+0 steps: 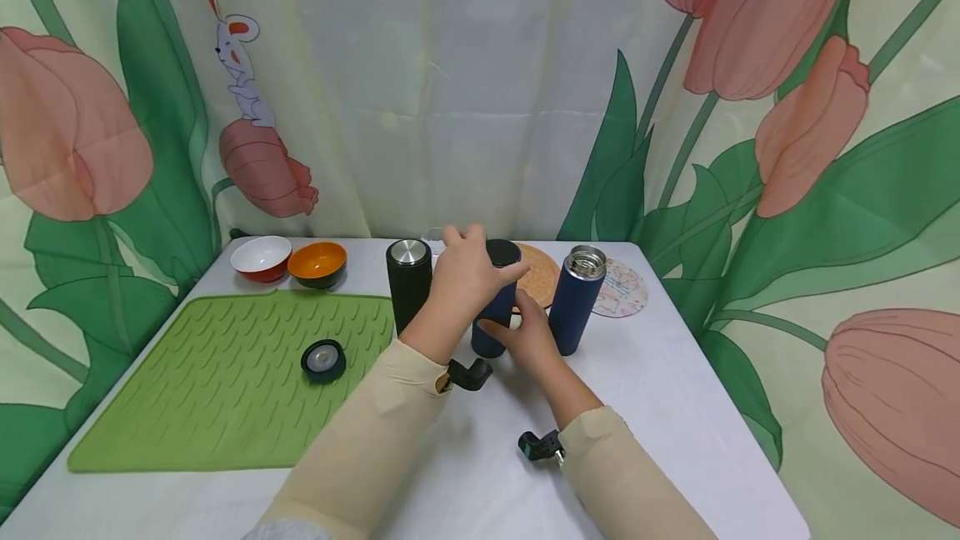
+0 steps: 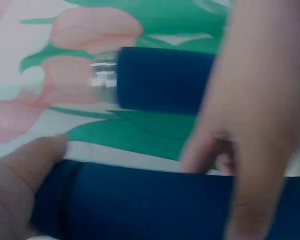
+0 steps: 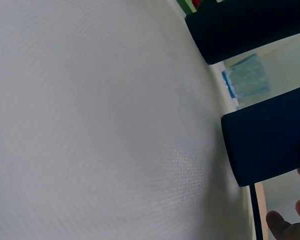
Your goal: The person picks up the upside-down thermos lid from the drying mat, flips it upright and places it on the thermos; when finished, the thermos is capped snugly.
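Note:
In the head view, a dark blue thermos [image 1: 489, 319] with a black lid [image 1: 503, 252] stands upright mid-table. My left hand [image 1: 471, 273] grips its top at the lid; in the left wrist view the thumb [image 2: 40, 155] lies against the lid's edge. Lower down, my right hand [image 1: 531, 330] holds the thermos body, thumb in front and fingers behind. Just right of it stands a second blue thermos [image 1: 573, 307], its steel mouth uncovered. A black thermos [image 1: 409, 286] with a steel-topped lid is to the left, partly behind my left forearm.
A loose black lid [image 1: 323, 361] lies on the green mat [image 1: 225, 390] at left. Behind the mat sit a white-and-red bowl [image 1: 261, 258] and an orange bowl [image 1: 318, 263]. Round mats, one brown [image 1: 542, 273] and one patterned [image 1: 624, 290], lie at the back right.

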Demonstrator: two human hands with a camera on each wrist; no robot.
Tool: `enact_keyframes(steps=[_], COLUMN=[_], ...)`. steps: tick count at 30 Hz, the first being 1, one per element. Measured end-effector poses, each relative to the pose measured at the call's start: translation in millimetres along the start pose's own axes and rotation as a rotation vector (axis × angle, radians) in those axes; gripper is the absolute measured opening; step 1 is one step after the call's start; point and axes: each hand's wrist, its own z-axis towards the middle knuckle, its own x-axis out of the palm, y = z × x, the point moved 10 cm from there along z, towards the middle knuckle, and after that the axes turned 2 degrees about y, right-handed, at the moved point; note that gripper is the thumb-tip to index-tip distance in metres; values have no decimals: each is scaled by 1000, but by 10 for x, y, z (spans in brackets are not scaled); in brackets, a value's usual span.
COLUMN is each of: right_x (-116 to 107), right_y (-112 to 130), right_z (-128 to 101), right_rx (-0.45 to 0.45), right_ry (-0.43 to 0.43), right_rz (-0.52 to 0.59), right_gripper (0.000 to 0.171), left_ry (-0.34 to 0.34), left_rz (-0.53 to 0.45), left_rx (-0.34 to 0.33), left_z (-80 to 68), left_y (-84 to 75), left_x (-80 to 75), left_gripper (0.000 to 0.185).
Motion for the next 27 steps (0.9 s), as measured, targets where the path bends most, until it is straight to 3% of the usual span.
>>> enact_keyframes(steps=[5,7,10,14,18,20,23,27], right_x=[-11,-10,19,41,45,52,53,52], right_y=[-37,-52,-48,-15,-10,-18,-26,-45], right_z=[19,24,20,15,9,5,7,15], right_rx=[43,48,35,-13,-35,-28,-15,6], right_ry=[-3,-3,12,8,-8,-5,0,7], right_rz=[-15,-19,-9,6,14,16,15,10], right_gripper=[70,70,69,61,56,58,61,64], left_ry=[206,242,203,69,-11,1,89,199], left_rz=[-108,-125,-110,-43,21,16,-36,-97], left_rx=[72,74,24,-30,-27,-17,13,38], left_z=[26,30,30,2,-17,-16,-1,15], left_y=[-31,-25,25,48,30,35,41,46], left_x=[-1,15,30,38,53,50,46,54], left_gripper=[67,69,78,104,101,90,74,71])
